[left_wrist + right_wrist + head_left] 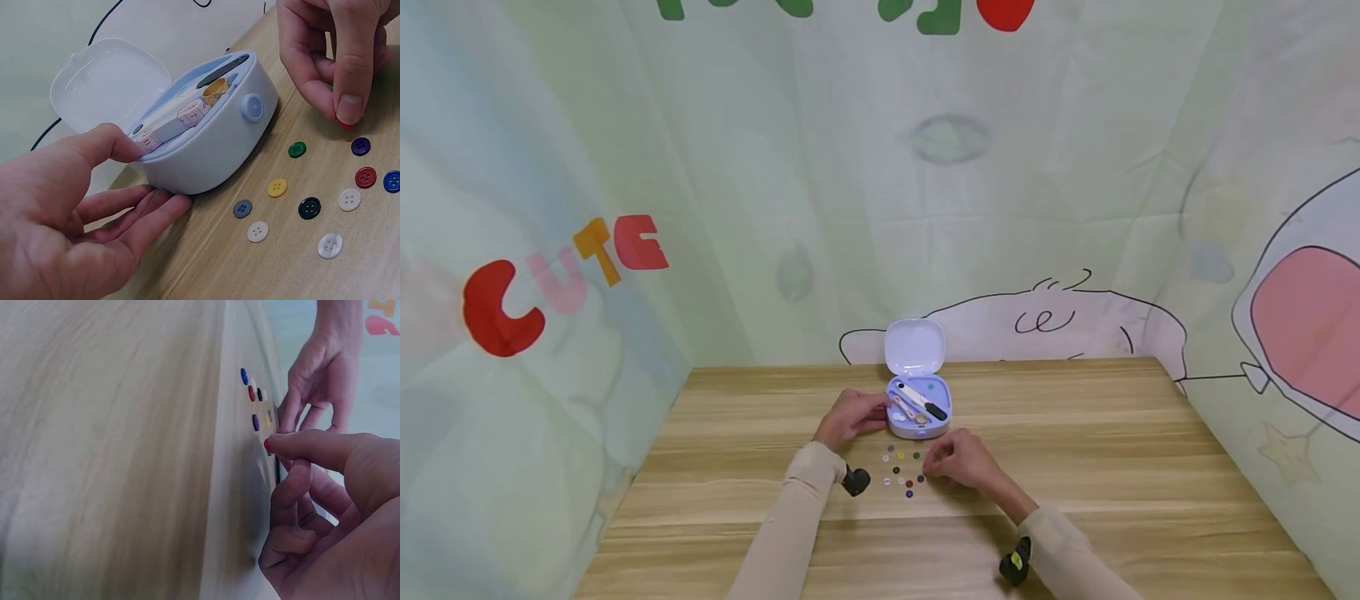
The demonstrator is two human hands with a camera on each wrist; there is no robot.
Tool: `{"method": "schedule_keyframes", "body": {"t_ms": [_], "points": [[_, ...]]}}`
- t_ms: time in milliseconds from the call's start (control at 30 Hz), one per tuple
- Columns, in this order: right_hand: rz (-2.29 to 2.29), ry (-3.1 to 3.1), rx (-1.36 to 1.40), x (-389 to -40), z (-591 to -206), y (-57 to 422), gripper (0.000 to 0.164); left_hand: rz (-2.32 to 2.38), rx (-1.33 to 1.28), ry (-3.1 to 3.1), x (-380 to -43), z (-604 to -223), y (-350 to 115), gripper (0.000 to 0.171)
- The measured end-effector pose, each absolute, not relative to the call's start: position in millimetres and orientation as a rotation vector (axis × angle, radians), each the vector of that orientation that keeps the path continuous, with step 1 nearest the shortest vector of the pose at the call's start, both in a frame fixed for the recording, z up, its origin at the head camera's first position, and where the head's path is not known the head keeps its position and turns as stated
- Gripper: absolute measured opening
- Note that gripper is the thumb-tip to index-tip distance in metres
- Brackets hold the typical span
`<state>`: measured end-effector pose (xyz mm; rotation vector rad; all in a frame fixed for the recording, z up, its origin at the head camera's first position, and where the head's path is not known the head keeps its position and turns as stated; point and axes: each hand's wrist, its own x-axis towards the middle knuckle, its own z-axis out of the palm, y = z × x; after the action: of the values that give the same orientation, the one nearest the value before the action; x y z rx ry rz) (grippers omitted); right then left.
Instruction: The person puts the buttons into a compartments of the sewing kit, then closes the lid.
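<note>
My left hand (853, 414) grips the left side of an open pale-blue sewing box (206, 165), thumb on the rim and fingers low against the wall. Inside lie a rolled measuring tape (195, 112), a gold thimble-like ring (217, 91) and a white tool with a dark end (935, 411). In front of the box, my right hand (961, 458) pinches a red button (267, 445) between thumb and finger, just above the table. Several loose buttons lie beside it, among them a green button (297, 149), a purple button (360, 146) and a yellow button (277, 187).
The box's white lid (915, 346) stands raised toward the back edge of the wooden table (760, 500). A printed curtain (820, 208) hangs behind and at both sides. Black wrist cameras sit on both sleeves.
</note>
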<state>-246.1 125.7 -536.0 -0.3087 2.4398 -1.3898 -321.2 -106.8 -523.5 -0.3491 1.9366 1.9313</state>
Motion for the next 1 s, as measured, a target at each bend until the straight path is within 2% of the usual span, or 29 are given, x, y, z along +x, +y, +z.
{"method": "schedule_keyframes", "body": {"t_ms": [167,367,567,1000], "points": [[-1.434,2.41,-0.314,-249,-532,130,0.002,1.933,-0.352,1.941,-321,-524,-107,0.028],[-1.461,2.386,-0.282,-252,-513,133,0.011,1.932,-0.358,1.942,-319,-522,-107,0.029],[-1.53,2.344,-0.183,-264,-498,136,0.004,1.944,-0.356,1.931,-320,-521,-106,0.027],[-1.793,2.069,0.005,-300,-475,144,0.021,1.943,-0.352,1.937,-322,-523,-106,0.027]]}}
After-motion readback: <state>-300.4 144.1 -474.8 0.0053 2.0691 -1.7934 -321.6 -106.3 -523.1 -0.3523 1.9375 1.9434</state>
